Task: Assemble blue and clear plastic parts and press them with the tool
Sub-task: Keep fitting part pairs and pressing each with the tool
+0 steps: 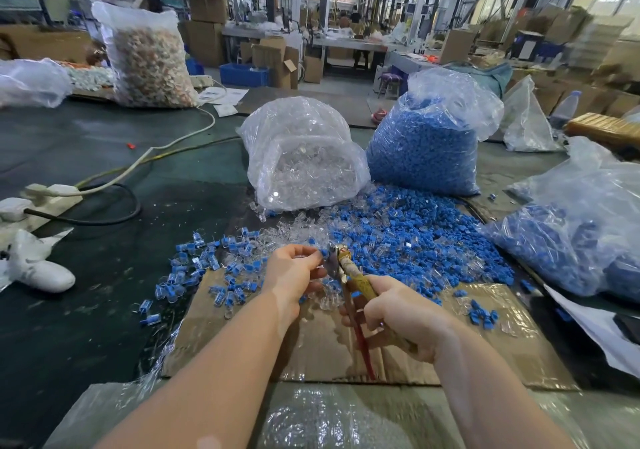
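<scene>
— Where is the part?
— Pinched in the left hand (294, 268), at the tip of the pliers (341, 263), above the cardboard (322, 344).
— And the right hand (398, 313)?
— Clamped on the handles, which run back toward the person.

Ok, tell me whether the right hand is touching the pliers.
Touching. The head view shows the right hand with its fingers curled round the handles of the pliers, with no gap between them.

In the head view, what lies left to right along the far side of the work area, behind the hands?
Power strip → bag of clear parts → bag of blue parts → second bag of blue parts at the right edge.
</scene>
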Motion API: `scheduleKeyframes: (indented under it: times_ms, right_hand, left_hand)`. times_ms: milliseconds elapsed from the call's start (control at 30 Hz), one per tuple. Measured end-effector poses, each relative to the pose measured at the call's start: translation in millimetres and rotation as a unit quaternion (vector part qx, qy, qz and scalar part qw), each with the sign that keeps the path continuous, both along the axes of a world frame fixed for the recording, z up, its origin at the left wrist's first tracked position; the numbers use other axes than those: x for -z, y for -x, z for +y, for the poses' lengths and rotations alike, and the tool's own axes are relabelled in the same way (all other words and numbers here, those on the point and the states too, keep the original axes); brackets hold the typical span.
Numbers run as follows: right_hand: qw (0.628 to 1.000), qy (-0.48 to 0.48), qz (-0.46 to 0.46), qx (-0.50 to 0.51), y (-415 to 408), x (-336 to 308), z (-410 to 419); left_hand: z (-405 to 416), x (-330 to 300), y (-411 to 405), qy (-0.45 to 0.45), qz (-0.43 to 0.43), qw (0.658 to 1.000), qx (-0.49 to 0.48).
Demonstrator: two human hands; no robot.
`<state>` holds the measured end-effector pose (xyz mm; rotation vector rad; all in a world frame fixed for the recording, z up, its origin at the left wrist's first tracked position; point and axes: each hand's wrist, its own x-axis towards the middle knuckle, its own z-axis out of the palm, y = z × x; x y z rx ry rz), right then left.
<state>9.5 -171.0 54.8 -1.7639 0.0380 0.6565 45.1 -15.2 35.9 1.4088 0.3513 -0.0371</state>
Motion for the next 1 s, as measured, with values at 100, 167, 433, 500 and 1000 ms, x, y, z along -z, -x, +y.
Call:
scheduleKeyframes:
  times_ms: [100,167,433,500,1000]
  right_hand:
    - [0.999,0.038,-0.01,-0.01,-1.0,-1.7,-0.3]
    - [0.997,0.068,-0.019,-0.021,-1.1,-3.0,-0.3]
    - [0.992,0.12,-0.047,-0.016,0.3,-6.5,8.1]
    - [0.991,0.125,-0.051,-0.019,0.9,-7.2,9.7]
    - [0.978,0.176,-0.106,-0.043,4.9,-0.5,13.1]
  left_hand:
    - [1.9,-2.5,-0.4,-0.017,-0.007,1.0,0.006]
    - [2.4,-3.7,-0.5,-0.026,-0.01,1.0,0.003]
    - [0.0,-4.5,-0.7,-0.023,-0.011,0.999,-0.035]
    - [0.7,-3.6,-0.7,-0.025,-0.007,0.999,-0.032]
    - [0.3,0.5,-0.4,-0.034,0.015,0.999,-0.025]
